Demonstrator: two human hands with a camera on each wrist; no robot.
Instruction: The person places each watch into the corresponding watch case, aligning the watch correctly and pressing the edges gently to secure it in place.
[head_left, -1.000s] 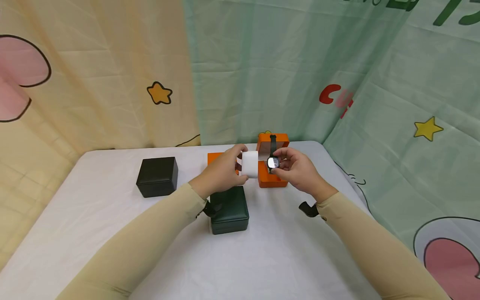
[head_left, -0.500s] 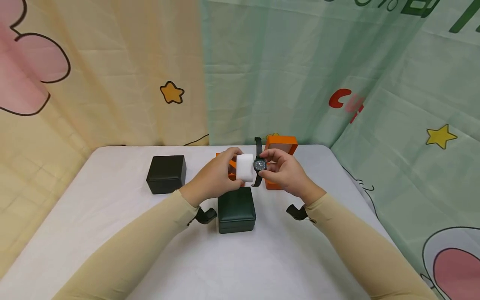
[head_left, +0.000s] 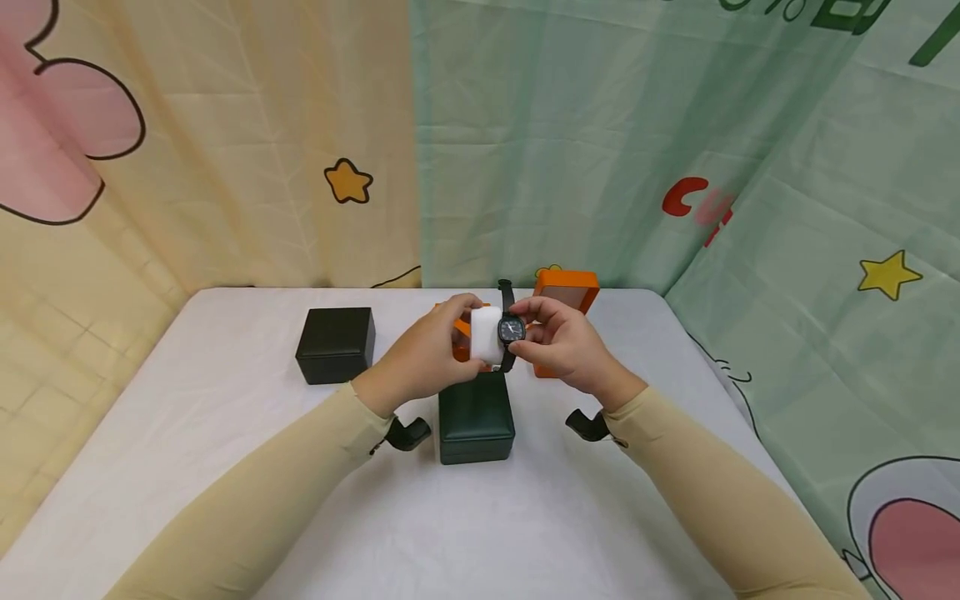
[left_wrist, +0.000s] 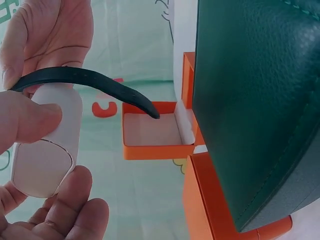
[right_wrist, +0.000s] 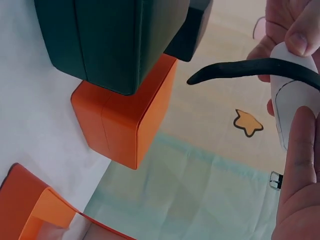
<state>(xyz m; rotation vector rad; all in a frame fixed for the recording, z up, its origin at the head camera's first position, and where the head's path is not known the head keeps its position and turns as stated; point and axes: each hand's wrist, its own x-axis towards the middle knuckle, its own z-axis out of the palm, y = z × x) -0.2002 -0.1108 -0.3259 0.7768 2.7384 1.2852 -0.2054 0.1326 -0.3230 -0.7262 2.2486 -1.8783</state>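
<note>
A white watch cushion [head_left: 486,335] is gripped by my left hand [head_left: 422,354] above the table, its thumb along one face and fingers round the other side. Just to its right, my right hand [head_left: 564,346] pinches a black-strapped wristwatch [head_left: 512,329] by its case, dial toward the head camera. The watch's dark strap [left_wrist: 87,76] arches across the cushion's end in the left wrist view, its tip free. In the right wrist view the strap [right_wrist: 235,69] passes over the cushion [right_wrist: 286,107]; a buckle [right_wrist: 275,181] hangs lower down. Whether the case touches the cushion is hidden.
Directly below the hands stands a closed green box [head_left: 476,425]. Behind it is an orange box [right_wrist: 122,117], partly hidden by the left hand. An open orange box [head_left: 566,285] stands at back right, and a closed black box [head_left: 335,348] sits left on the white-covered table [head_left: 225,433].
My right hand has carried the wristwatch left, from in front of the open orange box to right beside the white cushion. My left hand keeps its hold on the cushion. The head view has shifted slightly.
</note>
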